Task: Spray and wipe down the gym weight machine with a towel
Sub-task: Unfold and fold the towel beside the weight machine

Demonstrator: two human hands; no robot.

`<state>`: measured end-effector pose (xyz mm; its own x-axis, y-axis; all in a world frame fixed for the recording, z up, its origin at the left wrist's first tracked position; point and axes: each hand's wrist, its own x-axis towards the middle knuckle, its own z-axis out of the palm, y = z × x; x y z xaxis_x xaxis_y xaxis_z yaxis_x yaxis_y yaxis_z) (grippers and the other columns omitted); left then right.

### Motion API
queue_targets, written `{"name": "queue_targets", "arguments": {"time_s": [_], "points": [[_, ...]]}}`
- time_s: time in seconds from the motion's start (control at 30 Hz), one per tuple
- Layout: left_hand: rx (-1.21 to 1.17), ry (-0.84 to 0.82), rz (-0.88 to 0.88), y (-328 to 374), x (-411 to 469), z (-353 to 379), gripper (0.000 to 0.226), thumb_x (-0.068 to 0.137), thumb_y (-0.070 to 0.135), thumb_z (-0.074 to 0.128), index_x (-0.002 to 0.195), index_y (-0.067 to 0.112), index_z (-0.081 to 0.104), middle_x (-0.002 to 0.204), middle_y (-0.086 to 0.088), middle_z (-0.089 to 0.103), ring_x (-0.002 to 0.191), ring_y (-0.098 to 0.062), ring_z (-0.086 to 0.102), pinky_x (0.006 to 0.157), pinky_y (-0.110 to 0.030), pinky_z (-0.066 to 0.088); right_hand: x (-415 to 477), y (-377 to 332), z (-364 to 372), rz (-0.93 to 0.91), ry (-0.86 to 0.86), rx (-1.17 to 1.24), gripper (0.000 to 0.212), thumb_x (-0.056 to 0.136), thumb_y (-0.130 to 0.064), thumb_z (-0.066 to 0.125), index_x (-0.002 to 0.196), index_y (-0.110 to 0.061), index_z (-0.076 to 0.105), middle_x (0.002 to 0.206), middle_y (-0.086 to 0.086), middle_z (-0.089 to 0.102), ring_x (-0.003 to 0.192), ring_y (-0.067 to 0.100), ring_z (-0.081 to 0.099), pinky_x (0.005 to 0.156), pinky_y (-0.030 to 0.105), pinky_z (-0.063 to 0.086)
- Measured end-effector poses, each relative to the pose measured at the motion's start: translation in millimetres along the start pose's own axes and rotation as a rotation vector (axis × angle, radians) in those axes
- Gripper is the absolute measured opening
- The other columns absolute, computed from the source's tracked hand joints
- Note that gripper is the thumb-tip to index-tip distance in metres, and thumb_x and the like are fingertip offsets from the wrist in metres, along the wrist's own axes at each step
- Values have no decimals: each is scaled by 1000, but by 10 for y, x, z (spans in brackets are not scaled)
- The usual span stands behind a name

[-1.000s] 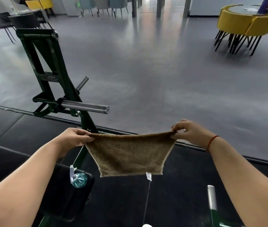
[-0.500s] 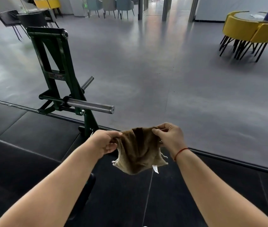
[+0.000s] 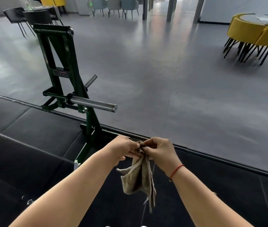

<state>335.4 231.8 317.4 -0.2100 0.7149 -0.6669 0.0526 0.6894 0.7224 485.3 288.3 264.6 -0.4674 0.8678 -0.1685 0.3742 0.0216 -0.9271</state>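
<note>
**TOWEL PINCHED AT TOP EDGE, MACHINE NOT YET TOUCHED**

Head view. Both forearms reach fwd, low centre. Left hand (image 3: 123,149) and right hand (image 3: 160,152) meet almost knuckle to knuckle. Fingers of each are curled, thumb and fingertips clamped on the top edge of the towel (image 3: 138,181). Towel is brown, bunched in loose vertical folds. It hangs free below the hands, betw. the forearms, over the dark floor mat (image 3: 212,194), and touches nothing else. Weight machine (image 3: 59,51), green frame, stands ahead-left, well apart from the towel. Black pad (image 3: 23,161) lower left. Red cord (image 3: 176,171) on right wrist. Spray bottle: can't pick one out.

Risks, my read.
- Grip is a pinch on one edge only. If one hand lets go to fetch spray, the folds prob. drop open and a corner drags on the mat, picks up grit, then smears it on the frame.
- Loose tail at the towel bottom could snag on one of the steel pegs (image 3: 93,104) during the wipe.
- Wiping dry, w/o spray first, would only push grime about.

Count.
- Hands 2
- Towel 1
- Machine 1, w/ 2 steel pegs showing
- Pad 1
- Yellow chairs (image 3: 251,33) 2, far right
- Black chairs (image 3: 36,16) 2, far left
</note>
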Motion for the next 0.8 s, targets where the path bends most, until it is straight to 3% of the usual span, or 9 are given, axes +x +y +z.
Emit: {"name": "queue_targets", "arguments": {"time_s": [0.1, 0.27, 0.43, 0.5, 0.6, 0.63, 0.7, 0.77, 0.8], "points": [[44, -6, -12, -29, -6, -20, 20, 99, 10, 56, 86, 10, 73, 76, -1, 77, 70, -9, 75, 100, -41, 35, -45, -35, -28, -9, -103, -44, 14, 91, -8, 69, 93, -19, 77, 92, 0, 76, 87, 16, 74, 81, 37, 62], [23, 18, -6, -70, 11, -55, 21, 97, 4, 57, 84, 10, 72, 69, 1, 76, 65, -8, 74, 111, -44, 37, -79, -90, -156, -37, -269, -29, 18, 80, -19, 84, 96, -19, 77, 92, -1, 77, 87, 13, 74, 83, 32, 62], [-46, -27, 7, -38, -6, -95, 17, 97, 7, 57, 93, 9, 74, 86, -5, 79, 82, -15, 77, 111, -45, 37, -57, -96, -193, -145, -223, -35, 17, 81, -19, 83, 97, -18, 78, 92, 1, 77, 88, 16, 74, 85, 38, 61], [-58, -33, 35, -26, -5, -93, 20, 99, 8, 55, 95, 7, 75, 90, -7, 79, 89, -18, 76, 103, -40, 45, -20, -101, -244, -158, -225, -36, 12, 88, -13, 77, 99, -18, 78, 93, 3, 77, 89, 18, 75, 86, 41, 61], [-117, 60, 98, -17, 45, -85, 16, 95, -3, 56, 88, 1, 69, 72, -11, 74, 68, -20, 74, 75, -33, 60, 10, -164, -348, -191, -233, -90, 13, 93, -8, 69, 100, -16, 76, 92, 2, 75, 89, 17, 72, 87, 40, 60], [-38, 141, 142, -32, 83, -111, 9, 90, -4, 61, 91, 2, 68, 73, -10, 72, 69, -20, 72, 75, -34, 62, 13, -188, -380, -213, -218, -118, 12, 94, -9, 69, 101, -16, 76, 92, 0, 74, 89, 15, 71, 87, 39, 59], [279, 259, 247, -85, 173, -188, 39, 80, 1, 73, 117, 9, 63, 103, -8, 67, 98, -21, 66, 91, -36, 57, 14, -244, -442, -259, -204, -146, 11, 95, -11, 67, 102, -15, 73, 94, -2, 72, 90, 11, 68, 89, 34, 57], [509, 211, 308, -136, 212, -224, 82, 73, 5, 80, 146, 17, 45, 140, -8, 43, 133, -25, 45, 112, -38, 42, 4, -302, -506, -295, -226, -136, 11, 97, -12, 64, 104, -15, 71, 96, -2, 71, 92, 11, 67, 89, 30, 56], [528, 147, 316, -162, 215, -216, 89, 71, 8, 84, 149, 19, 42, 149, -7, 34, 139, -26, 37, 118, -41, 36, -1, -323, -535, -304, -239, -129, 10, 98, -12, 63, 104, -16, 70, 97, -2, 71, 93, 12, 67, 89, 30, 55]]}}
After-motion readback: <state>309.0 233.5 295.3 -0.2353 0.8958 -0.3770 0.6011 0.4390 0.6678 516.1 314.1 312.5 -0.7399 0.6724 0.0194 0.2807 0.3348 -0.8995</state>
